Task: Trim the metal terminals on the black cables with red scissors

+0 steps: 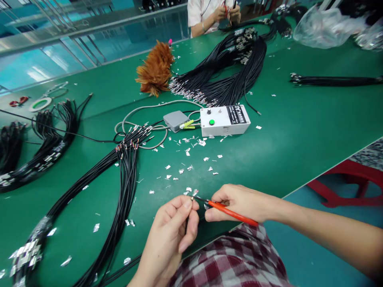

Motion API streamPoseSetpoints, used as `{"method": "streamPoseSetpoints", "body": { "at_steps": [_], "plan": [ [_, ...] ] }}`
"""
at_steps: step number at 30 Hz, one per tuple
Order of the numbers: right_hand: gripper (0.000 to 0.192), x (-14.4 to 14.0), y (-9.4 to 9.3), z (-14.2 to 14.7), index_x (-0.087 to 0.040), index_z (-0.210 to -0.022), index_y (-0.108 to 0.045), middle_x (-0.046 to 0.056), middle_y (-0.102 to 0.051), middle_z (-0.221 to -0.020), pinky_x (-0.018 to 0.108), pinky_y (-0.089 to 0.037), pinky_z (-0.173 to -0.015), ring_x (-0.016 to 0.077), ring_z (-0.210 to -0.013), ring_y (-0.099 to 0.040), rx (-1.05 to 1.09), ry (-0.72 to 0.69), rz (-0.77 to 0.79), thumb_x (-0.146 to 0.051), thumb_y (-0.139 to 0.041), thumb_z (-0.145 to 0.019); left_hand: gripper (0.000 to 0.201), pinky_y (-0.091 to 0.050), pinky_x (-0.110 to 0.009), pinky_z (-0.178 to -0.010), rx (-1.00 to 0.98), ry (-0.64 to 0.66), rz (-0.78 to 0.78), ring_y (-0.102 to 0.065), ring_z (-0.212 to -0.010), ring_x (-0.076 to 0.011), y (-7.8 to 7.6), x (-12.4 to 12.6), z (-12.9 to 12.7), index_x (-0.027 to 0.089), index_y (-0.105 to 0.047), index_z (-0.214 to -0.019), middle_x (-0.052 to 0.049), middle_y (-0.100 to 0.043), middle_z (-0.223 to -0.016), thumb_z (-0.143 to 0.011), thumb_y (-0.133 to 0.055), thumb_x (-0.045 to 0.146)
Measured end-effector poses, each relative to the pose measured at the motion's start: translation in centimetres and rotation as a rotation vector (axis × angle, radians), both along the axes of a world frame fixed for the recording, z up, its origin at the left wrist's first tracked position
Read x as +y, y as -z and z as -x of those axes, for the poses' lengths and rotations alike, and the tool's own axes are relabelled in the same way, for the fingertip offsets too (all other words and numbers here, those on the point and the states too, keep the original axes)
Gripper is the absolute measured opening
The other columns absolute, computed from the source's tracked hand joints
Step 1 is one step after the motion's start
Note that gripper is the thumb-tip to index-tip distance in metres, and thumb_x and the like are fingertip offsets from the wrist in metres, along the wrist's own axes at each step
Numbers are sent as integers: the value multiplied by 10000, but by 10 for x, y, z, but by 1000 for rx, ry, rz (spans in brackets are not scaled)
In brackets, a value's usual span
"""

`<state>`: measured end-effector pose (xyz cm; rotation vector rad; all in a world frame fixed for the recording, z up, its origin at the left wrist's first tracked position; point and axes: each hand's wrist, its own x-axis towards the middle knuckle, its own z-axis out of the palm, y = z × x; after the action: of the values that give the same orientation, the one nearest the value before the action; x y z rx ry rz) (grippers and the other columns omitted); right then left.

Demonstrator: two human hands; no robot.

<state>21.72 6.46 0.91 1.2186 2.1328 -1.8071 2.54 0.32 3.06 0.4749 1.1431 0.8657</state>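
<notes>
My left hand (172, 227) pinches the end of a thin black cable (191, 198) between thumb and forefinger, near the table's front edge. My right hand (239, 201) grips a red-handled tool (231, 214) whose tip touches the cable end. Small silver foil scraps (185, 169) lie scattered on the green table (284, 131) just beyond my hands. A bundle of black cables with metal tips (125, 167) runs from the table's middle down to the lower left.
A white test box with a green button (224, 119) and a grey pedal (175, 120) sit mid-table. A feather duster (155, 71) and more cable bundles (230, 67) lie behind. Another person's hands (227, 14) work at the far edge. A red stool (350, 187) stands right.
</notes>
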Motion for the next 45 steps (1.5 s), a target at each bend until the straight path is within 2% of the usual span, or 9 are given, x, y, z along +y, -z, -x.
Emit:
{"method": "streamPoseSetpoints", "body": {
  "at_steps": [2, 6, 13, 25, 31, 33, 38, 45],
  "plan": [
    [536, -2, 1, -5, -203, -573, -301, -61, -245, -568, 229, -164, -416, 88, -512, -201, -55, 22, -59, -639, -541, -774, 210, -150, -201, -390, -47, -14, -7, -218, -297, 6, -5, 1, 4, 143, -601, -744, 66, -492, -430, -883, -556, 293],
    [474, -3, -6, -12, -210, -619, -318, -64, -257, -593, 221, -192, -432, 86, -522, -213, 4, 17, -19, -585, -540, -808, 213, -150, -198, -387, -99, -6, -8, -217, -297, 5, -11, 2, 7, 143, -604, -748, 56, -511, -442, -905, -519, 260],
    [462, 0, -17, 5, -205, -622, -337, -67, -292, -599, 207, -221, -453, 83, -540, -252, 85, -50, -101, -571, -552, -805, 231, -151, -175, -359, -160, 17, 21, -231, -276, 9, -3, 0, 2, 134, -613, -738, 43, -520, -441, -902, -519, 267],
    [439, 4, -17, 11, -205, -632, -403, -67, -326, -603, 207, -242, -462, 87, -547, -287, 68, -86, -141, -583, -567, -783, 217, -198, -144, -346, -282, 46, 87, -225, -261, 15, -1, -1, 4, 116, -643, -709, 41, -499, -423, -876, -540, 209],
    [452, 3, -9, 5, -198, -589, -373, -67, -302, -584, 218, -221, -459, 87, -535, -259, 12, -41, -129, -549, -588, -776, 244, -178, -145, -335, -381, 56, 100, -193, -283, 5, -9, -2, 13, 133, -641, -722, 55, -477, -426, -905, -488, 182],
    [454, 2, -7, -1, -199, -579, -342, -67, -276, -574, 221, -203, -448, 86, -525, -239, -18, -21, -102, -527, -576, -789, 238, -164, -148, -334, -357, 57, 89, -190, -288, 4, -13, -3, 15, 136, -638, -729, 56, -477, -417, -907, -498, 210],
    [343, -4, -16, -8, -200, -614, -396, -65, -307, -591, 215, -210, -448, 86, -537, -234, 53, -17, -47, -423, -566, -811, 194, -107, -142, -324, -113, 46, -7, -215, -286, 9, -12, -4, 6, 151, -623, -744, 51, -513, -415, -878, -570, 281],
    [437, -6, -22, 1, -201, -590, -330, -69, -284, -565, 207, -215, -437, 82, -520, -244, 58, -15, -69, -503, -556, -812, 210, -141, -98, -293, 30, 45, -44, -266, -281, 11, -4, -2, -3, 159, -580, -715, 43, -564, -459, -841, -619, 323]
  ]
}}
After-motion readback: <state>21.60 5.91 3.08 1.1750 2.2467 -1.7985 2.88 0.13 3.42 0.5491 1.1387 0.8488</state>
